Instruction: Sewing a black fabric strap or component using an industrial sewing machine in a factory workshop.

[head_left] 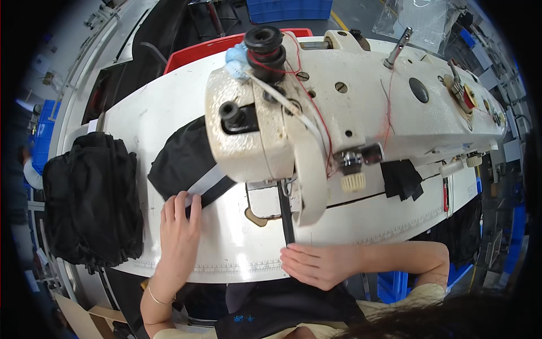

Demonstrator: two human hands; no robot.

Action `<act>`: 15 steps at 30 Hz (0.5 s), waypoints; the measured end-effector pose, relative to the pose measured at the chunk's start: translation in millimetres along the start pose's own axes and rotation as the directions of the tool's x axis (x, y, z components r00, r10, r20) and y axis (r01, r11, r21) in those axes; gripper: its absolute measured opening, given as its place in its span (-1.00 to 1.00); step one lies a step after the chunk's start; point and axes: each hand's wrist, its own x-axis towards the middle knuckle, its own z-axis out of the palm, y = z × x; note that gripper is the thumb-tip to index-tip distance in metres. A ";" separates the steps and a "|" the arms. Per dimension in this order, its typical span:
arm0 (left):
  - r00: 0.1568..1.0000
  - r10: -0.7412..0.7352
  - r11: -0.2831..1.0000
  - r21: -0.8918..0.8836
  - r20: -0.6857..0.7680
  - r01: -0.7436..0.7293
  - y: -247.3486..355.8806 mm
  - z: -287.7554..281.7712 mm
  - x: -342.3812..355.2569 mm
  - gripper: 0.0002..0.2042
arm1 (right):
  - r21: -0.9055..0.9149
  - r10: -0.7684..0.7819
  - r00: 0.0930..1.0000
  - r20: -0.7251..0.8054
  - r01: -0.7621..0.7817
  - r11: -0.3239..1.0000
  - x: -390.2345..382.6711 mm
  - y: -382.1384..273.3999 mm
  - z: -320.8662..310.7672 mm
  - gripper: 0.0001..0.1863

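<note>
A white sewing machine (259,141) spans the middle and right, its head above the table. Left of the head lies a black fabric piece (180,152) with a light grey stripe (206,179), partly hidden behind the machine. My left hand (179,231) rests its spread fingertips on this piece's near edge, beside the stripe's end. A narrow black strap (287,217) runs from the needle area toward me. At its near end my right hand (319,264) has its fingers closed together on it; the thumb is hidden. The machine head partly hides the needle area.
A stack of black fabric pieces (93,198) stands at the table's left. Folded black scraps (402,179) and a red-handled tool (445,195) lie right. Behind the machine is a red tray (197,53). A printed ruler (226,275) follows the table's near edge.
</note>
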 end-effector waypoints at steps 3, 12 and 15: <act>0.999 -0.035 0.981 -0.192 -0.024 0.030 -23.7 19.0 -9.5 -0.62 | 0.167 0.030 0.997 -0.073 -0.018 0.986 7.5 -19.6 0.7 -0.57; 0.950 -0.213 0.795 -0.605 -0.230 0.031 14.9 -74.9 15.4 -0.76 | 0.188 0.419 0.824 -0.381 -0.374 0.908 59.0 35.2 23.5 -0.72; 0.963 -0.176 0.810 -0.586 -0.202 0.025 27.4 -99.3 18.5 -0.77 | 0.387 0.617 0.698 -0.365 -0.489 0.782 87.4 62.8 51.2 -0.75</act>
